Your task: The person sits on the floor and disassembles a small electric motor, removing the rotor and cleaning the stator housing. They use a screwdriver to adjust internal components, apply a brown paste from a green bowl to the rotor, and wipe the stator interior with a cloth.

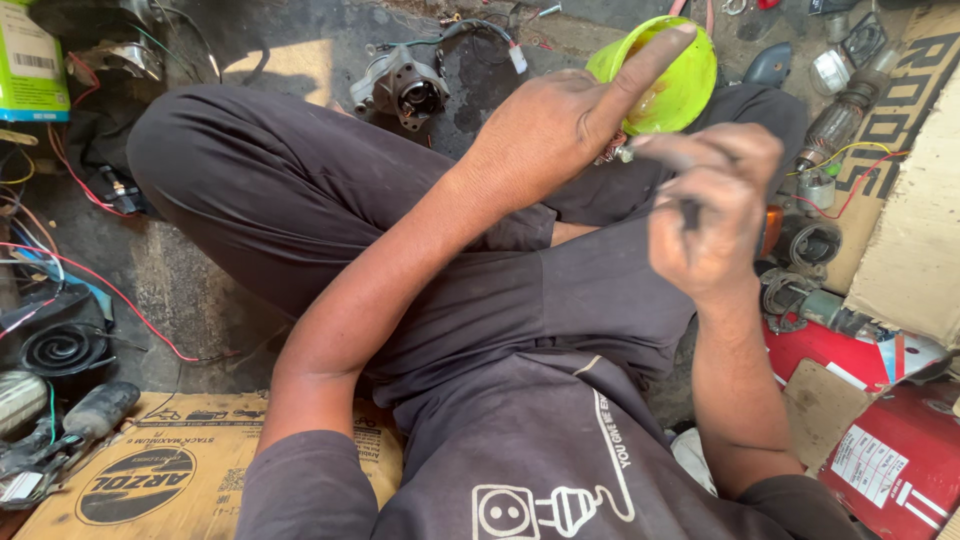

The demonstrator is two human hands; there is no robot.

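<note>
I sit cross-legged on the floor in dark trousers. My left hand holds a bright yellow-green plastic bowl by its rim, index finger stretched across the opening. A bit of copper-wound part shows under that hand. My right hand is closed around a thin dark tool, its tip pointing toward the left hand, just below the bowl.
A grey metal motor housing with wires lies beyond my knee. Motor armatures and coils lie at right beside cardboard and a red casing. Loose wires and a black spiral part sit at left, cardboard below.
</note>
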